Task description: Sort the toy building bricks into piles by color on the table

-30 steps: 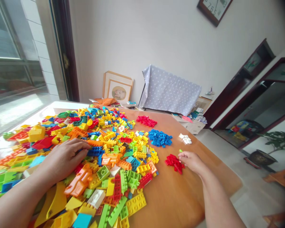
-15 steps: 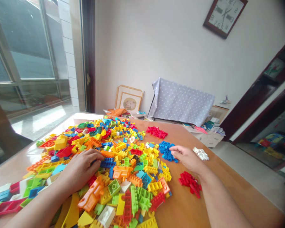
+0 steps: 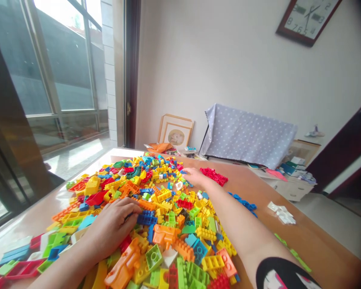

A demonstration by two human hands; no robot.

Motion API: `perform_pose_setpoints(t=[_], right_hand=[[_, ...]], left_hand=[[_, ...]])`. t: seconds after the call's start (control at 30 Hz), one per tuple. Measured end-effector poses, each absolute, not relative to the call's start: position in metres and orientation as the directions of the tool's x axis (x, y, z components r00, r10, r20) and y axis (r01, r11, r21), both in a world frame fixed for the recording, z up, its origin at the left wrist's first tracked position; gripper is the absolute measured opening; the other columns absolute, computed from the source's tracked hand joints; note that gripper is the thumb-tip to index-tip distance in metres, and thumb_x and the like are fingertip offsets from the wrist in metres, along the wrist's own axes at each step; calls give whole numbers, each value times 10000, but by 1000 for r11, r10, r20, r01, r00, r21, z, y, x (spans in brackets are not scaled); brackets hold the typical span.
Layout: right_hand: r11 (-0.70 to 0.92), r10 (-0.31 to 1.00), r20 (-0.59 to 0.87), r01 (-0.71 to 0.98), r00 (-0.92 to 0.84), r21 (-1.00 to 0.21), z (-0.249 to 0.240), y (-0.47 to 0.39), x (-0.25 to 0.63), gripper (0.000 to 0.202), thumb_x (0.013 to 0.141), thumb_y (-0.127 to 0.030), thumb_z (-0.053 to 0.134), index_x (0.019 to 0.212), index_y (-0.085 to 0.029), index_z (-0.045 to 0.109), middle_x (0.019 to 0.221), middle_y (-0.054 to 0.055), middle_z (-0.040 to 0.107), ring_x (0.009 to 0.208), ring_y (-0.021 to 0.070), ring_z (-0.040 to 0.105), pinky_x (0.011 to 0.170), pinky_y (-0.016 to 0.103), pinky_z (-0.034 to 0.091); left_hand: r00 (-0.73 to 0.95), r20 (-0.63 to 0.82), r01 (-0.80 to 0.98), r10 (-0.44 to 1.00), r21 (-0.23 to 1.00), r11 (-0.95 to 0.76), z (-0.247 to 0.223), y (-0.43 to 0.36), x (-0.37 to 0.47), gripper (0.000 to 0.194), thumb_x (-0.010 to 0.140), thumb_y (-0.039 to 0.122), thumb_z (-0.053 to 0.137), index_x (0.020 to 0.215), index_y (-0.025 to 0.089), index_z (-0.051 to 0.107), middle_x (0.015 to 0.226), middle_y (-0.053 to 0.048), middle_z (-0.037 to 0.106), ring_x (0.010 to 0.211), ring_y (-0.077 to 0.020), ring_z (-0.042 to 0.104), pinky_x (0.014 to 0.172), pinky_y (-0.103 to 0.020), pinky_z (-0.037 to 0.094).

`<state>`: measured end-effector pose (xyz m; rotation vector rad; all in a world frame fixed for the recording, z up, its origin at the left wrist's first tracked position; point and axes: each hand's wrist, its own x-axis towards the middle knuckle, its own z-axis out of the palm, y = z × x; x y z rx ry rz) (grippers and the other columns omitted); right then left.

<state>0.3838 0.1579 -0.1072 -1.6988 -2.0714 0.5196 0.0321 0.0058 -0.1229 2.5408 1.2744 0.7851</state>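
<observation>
Across the heap of mixed toy building bricks both my arms are stretched. My left hand rests on the pile with loosely bent fingers, a gap showing beside the thumb; a dark blue brick lies by its fingertips. At the heap's far right edge, my right hand reaches with extended fingers, its tips touching small blue and yellow bricks. Just right of that hand sits a pile of red bricks. A blue brick pile is partly covered by my right forearm.
White bricks and a strip of light green bricks lie on the wooden table to the right. Beyond the far edge stand a cloth-covered object, picture frames and a white cabinet.
My right hand has moved from the blue pile, away and left to the heap's far edge. My forearm now hides the near red pile. The view has shifted left; my left hand stays put.
</observation>
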Motion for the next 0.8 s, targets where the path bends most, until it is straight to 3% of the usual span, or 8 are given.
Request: perform_pose_setpoints(t=[0.2, 0.3, 0.47, 0.6, 0.7, 0.8], right_hand=[[179, 983, 46, 851, -180, -494, -129, 177, 382, 655, 799, -319, 744, 1424, -240, 565, 1436, 93, 593, 1255, 262, 577, 1052, 315, 445], [193, 978, 27, 843, -208, -502, -131, 164, 388, 538, 793, -257, 714, 1322, -271, 620, 1281, 45, 680, 1125, 234, 627, 945, 303, 489], [253, 950, -30, 819, -312, -515, -120, 124, 400, 218, 752, -196, 693, 964, -218, 740, 1021, 24, 728, 908, 189, 639, 789, 263, 490], [233, 911, -108, 715, -397, -658, -115, 105, 410, 179, 779, -206, 641, 923, -200, 748, 875, 5, 727, 754, 145, 622, 674, 232, 474], [146, 960, -56, 662, -274, -735, -117, 112, 416, 174, 783, -218, 634, 916, -180, 739, 811, 15, 718, 722, 152, 631, 635, 232, 477], [96, 994, 31, 677, -108, -729, -122, 137, 416, 195, 803, -225, 624, 962, -176, 726, 891, 43, 736, 817, 182, 671, 703, 262, 519]], left_hand=[[468, 364, 689, 805, 420, -591, -123, 5, 32, 245, 986, 329, 495, 972, 269, 732, 1146, -55, 724, 1016, -210, 677, 886, -309, 528], [472, 364, 683, 803, 425, -594, -122, 4, 33, 249, 984, 348, 503, 971, 256, 735, 1129, -63, 725, 997, -210, 675, 886, -308, 522], [477, 344, 698, 809, 412, -586, -120, 3, 34, 239, 988, 335, 497, 974, 255, 722, 1129, -52, 719, 991, -202, 668, 887, -303, 508], [481, 337, 708, 810, 396, -585, -122, 4, 33, 244, 997, 334, 484, 986, 258, 715, 1135, -48, 713, 1003, -202, 662, 908, -309, 497], [488, 333, 706, 807, 393, -589, -122, 5, 33, 246, 1001, 335, 479, 991, 259, 712, 1142, -45, 710, 1011, -200, 660, 909, -307, 496], [486, 334, 702, 807, 401, -589, -121, 5, 33, 252, 1004, 351, 478, 982, 257, 711, 1152, -49, 710, 1015, -201, 659, 896, -301, 500]])
